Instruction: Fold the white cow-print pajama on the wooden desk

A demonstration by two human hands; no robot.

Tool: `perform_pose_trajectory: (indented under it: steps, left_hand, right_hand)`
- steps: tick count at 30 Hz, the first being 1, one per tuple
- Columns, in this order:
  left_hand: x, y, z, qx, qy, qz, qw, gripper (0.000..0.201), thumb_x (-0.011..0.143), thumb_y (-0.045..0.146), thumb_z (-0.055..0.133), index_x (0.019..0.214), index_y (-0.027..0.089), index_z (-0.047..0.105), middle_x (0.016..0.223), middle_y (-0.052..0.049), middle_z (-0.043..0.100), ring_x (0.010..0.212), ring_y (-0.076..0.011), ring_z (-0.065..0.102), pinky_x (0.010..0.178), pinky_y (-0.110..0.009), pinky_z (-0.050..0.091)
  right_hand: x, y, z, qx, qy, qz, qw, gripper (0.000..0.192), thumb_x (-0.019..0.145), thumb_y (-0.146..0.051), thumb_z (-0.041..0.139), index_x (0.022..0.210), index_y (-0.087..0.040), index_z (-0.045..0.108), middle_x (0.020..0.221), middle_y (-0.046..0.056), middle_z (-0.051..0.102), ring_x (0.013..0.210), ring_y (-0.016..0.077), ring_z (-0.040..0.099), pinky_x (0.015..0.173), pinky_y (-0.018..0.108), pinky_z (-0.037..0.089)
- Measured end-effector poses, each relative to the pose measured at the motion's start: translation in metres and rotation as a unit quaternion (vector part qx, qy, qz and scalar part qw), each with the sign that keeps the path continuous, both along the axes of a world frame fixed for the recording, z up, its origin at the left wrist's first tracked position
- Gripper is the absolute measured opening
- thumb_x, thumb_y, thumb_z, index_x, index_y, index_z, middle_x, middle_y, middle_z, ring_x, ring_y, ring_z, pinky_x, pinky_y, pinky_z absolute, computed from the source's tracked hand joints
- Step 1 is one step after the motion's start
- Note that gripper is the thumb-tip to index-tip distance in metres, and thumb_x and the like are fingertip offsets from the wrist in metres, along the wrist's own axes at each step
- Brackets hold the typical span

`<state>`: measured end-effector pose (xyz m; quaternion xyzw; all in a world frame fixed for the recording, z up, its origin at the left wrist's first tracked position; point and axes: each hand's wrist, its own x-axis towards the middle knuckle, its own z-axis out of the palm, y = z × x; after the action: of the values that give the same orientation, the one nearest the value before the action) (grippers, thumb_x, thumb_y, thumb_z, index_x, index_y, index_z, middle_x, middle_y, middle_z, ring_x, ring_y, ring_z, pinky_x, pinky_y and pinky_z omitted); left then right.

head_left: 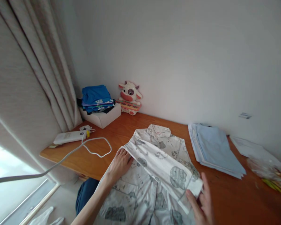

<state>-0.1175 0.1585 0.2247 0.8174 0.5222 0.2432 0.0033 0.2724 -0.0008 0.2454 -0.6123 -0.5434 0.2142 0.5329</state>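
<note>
A white shirt (158, 200) printed with grey animal figures lies spread on the wooden table, its collar (159, 130) toward the wall. One sleeve (159, 159) is folded diagonally across the shirt's body, the cuff (194, 186) at the lower right. My left hand (122, 162) rests flat on the shirt's left side, fingertips against the folded edge by the shoulder. At the cuff is my right hand (201, 200), thumb on top and fingers along its outer edge, gripping it. The shirt's lower part runs out of view.
Folded light-blue cloths (215, 148) lie right on the table (224, 193), beside a clear plastic bag (269, 165). At the back left, blue clothes (97, 97) sit on a white box (103, 118) near a cow toy (130, 97). A white power bank (70, 137) trails a cable (61, 161).
</note>
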Motion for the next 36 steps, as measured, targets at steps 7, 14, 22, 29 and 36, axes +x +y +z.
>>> perform_pose_trajectory:
  steps: [7,14,22,29,36]
  left_hand:
    - [0.002,-0.002,-0.002,0.001,0.015,0.006,1.000,0.029,0.108,0.039,0.056,0.127,0.023,0.071,0.142,-0.014,0.071,0.142,-0.0334,0.059,0.127,-0.055,0.037]
    - [0.000,0.001,-0.008,0.000,0.037,-0.003,0.999,0.032,0.106,0.035,0.058,0.131,0.021,0.072,0.149,-0.016,0.068,0.149,-0.0353,0.053,0.132,-0.058,0.030]
    - [0.000,0.000,-0.007,-0.012,0.074,0.000,0.997,0.024,0.103,0.028,0.059,0.116,0.021,0.077,0.138,-0.015,0.074,0.144,-0.0346,0.058,0.132,-0.056,0.030]
    - [0.001,-0.002,-0.005,-0.016,0.063,0.003,0.998,0.025,0.098,0.023,0.063,0.118,0.023,0.077,0.143,-0.013,0.073,0.147,-0.0331,0.055,0.134,-0.054,0.027]
    - [0.001,-0.002,-0.005,-0.024,0.057,0.001,0.998,0.023,0.102,0.028,0.059,0.115,0.023,0.077,0.138,-0.013,0.074,0.144,-0.0329,0.057,0.134,-0.056,0.027]
  right_hand:
    - [-0.004,-0.004,0.015,-0.037,0.035,0.016,0.999,0.065,0.100,-0.045,0.070,0.162,-0.032,0.056,0.170,0.007,0.052,0.159,0.0342,0.047,0.126,0.050,0.049]
    - [-0.017,-0.028,-0.011,-0.067,-0.005,0.009,0.998,0.063,0.099,-0.055,0.069,0.157,-0.032,0.062,0.162,0.008,0.060,0.153,0.0404,0.053,0.122,0.056,0.053]
    - [-0.037,-0.036,-0.019,0.001,-0.089,-0.043,0.995,0.067,0.107,-0.039,0.060,0.171,-0.035,0.041,0.163,0.006,0.060,0.149,0.0361,0.059,0.104,0.045,0.067]
    - [-0.041,-0.027,-0.015,0.073,-0.161,-0.026,0.984,0.073,0.103,-0.033,0.066,0.171,-0.040,0.039,0.164,0.004,0.058,0.148,0.0339,0.060,0.099,0.041,0.068]
    - [-0.033,0.024,0.048,0.086,-0.205,-0.010,0.975,0.033,0.107,-0.035,0.060,0.139,-0.029,0.068,0.166,0.010,0.051,0.155,0.0347,0.049,0.128,0.059,0.040]
